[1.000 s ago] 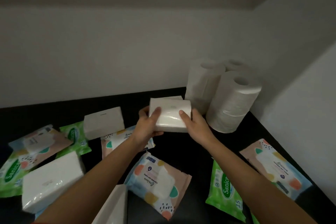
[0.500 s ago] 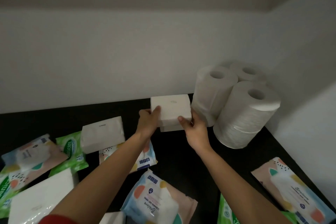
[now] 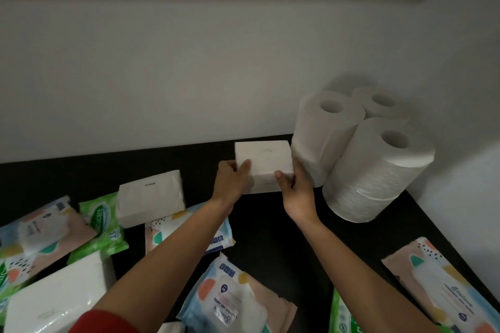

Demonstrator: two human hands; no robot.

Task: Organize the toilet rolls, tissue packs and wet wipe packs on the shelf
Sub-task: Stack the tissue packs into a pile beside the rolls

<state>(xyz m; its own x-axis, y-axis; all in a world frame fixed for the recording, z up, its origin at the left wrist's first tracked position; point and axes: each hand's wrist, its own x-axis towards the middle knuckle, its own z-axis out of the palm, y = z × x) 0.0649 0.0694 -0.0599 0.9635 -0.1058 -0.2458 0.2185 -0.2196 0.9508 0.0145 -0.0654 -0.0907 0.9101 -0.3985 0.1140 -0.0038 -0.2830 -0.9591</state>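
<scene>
A white tissue pack (image 3: 263,159) sits on top of another white pack (image 3: 261,186) at the back of the black shelf (image 3: 270,238), touching the left toilet roll (image 3: 322,132). My left hand (image 3: 230,180) grips its left edge and my right hand (image 3: 296,192) grips its right front corner. Two more toilet rolls (image 3: 378,167) (image 3: 381,101) stand in the back right corner. Another tissue pack (image 3: 151,197) lies to the left, and a larger one (image 3: 56,295) at the front left.
Wet wipe packs lie scattered: green ones (image 3: 104,224) (image 3: 343,316), patterned ones at the left (image 3: 38,232), under my left arm (image 3: 165,232), at the front centre (image 3: 230,297) and front right (image 3: 438,286). White walls close the shelf behind and to the right.
Both hands carried the tissue pack back and right and lowered it onto the other pack beside the rolls. The view has tilted upward.
</scene>
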